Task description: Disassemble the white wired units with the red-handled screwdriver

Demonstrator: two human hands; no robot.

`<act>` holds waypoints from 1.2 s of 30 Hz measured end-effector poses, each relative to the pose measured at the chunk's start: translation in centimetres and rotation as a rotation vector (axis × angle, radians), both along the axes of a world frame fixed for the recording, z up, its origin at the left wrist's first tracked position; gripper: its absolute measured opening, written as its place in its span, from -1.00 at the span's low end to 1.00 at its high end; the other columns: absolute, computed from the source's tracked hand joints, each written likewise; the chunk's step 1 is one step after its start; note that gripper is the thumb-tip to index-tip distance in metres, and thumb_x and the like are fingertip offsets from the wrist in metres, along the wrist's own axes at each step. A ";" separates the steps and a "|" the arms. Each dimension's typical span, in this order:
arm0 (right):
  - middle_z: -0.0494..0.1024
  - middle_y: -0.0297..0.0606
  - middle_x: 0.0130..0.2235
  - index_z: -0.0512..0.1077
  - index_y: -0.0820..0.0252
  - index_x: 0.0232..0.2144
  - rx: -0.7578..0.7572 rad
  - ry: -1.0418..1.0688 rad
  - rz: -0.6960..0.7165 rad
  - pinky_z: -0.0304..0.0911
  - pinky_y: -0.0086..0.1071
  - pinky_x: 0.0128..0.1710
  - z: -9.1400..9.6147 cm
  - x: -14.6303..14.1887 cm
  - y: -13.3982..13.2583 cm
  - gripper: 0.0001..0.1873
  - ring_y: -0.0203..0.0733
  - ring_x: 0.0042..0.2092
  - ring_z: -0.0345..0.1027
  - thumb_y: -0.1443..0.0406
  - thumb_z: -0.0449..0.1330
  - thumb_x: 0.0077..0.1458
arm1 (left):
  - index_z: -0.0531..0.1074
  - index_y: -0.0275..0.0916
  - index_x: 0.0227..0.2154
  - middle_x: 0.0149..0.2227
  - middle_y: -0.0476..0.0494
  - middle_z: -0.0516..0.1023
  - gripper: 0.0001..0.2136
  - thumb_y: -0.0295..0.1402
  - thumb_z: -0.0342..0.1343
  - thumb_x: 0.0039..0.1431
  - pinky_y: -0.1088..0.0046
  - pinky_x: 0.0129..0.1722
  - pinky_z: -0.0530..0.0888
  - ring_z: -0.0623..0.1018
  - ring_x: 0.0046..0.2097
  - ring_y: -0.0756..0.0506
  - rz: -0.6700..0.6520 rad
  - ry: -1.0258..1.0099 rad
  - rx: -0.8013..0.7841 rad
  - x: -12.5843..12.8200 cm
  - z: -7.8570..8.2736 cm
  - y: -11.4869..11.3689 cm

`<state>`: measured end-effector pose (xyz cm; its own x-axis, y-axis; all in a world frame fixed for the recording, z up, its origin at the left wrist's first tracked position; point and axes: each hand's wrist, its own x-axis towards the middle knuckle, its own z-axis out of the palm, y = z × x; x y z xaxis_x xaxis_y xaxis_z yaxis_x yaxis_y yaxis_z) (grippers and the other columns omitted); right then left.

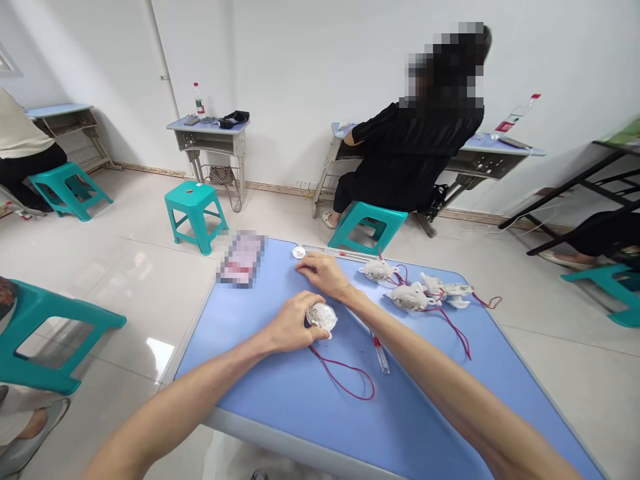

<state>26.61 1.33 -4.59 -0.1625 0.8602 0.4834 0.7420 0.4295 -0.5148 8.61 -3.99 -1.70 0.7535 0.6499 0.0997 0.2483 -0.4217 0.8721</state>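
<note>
My left hand (295, 323) grips a round white plastic piece (323, 318), its fingers wrapped round the left edge. From that piece a red cord (353, 395) runs out in a loop over the blue table. Beyond it, my right hand (323, 275) is closed, thumb and fingertips together close to the tabletop; whatever they pinch is hidden. A small white disc (299, 253) lies just past those fingertips at the far edge. Under my right forearm is a clear pen-like stick with a red band (381, 357), partly covered.
Several white plastic figures (410, 297) with red cords lie at the table's right. A second clear stick (350, 254) runs along the far edge. A blurred pinkish packet (243, 260) lies at the far left corner. Green stools (197, 212) and a seated person (407, 147) are beyond.
</note>
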 end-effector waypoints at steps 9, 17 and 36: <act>0.58 -0.27 -0.35 0.56 0.15 -0.41 -0.052 0.026 0.013 0.29 -0.37 -0.29 0.6 -0.1 0.1 -0.80 -0.26 -0.36 0.40 0.47 0.16 0.05 | 0.43 -0.23 -0.09 -0.11 -0.15 0.46 -0.52 -0.38 0.38 -0.15 0.23 0.00 0.41 0.48 -0.08 -0.18 0.009 -0.021 0.011 0.1 -0.1 0.1; 0.57 -0.27 -0.35 0.56 0.17 -0.41 -0.068 0.026 0.010 0.28 -0.39 -0.31 0.9 0.1 0.0 -0.81 -0.27 -0.36 0.39 0.48 0.17 0.03 | 0.43 -0.24 -0.11 -0.16 -0.11 0.46 -0.51 -0.33 0.40 -0.16 0.30 -0.10 0.42 0.48 -0.16 -0.14 0.024 -0.010 0.047 0.0 -0.1 0.1; 0.57 -0.20 -0.25 0.52 0.10 -0.25 -0.021 -0.120 -0.069 0.39 -0.24 -0.26 4.5 3.5 -13.0 -0.82 -0.13 -0.23 0.46 0.34 0.10 0.21 | 0.42 -0.24 -0.11 -0.15 -0.11 0.48 -0.51 -0.29 0.40 -0.15 0.31 -0.10 0.42 0.49 -0.14 -0.16 0.024 0.035 0.055 -0.1 0.2 -0.1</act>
<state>30.15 -11.66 -0.10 -0.1581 0.8810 0.4458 0.8260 0.3654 -0.4292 8.50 -4.09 -1.53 0.7414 0.6621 0.1098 0.2891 -0.4626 0.8381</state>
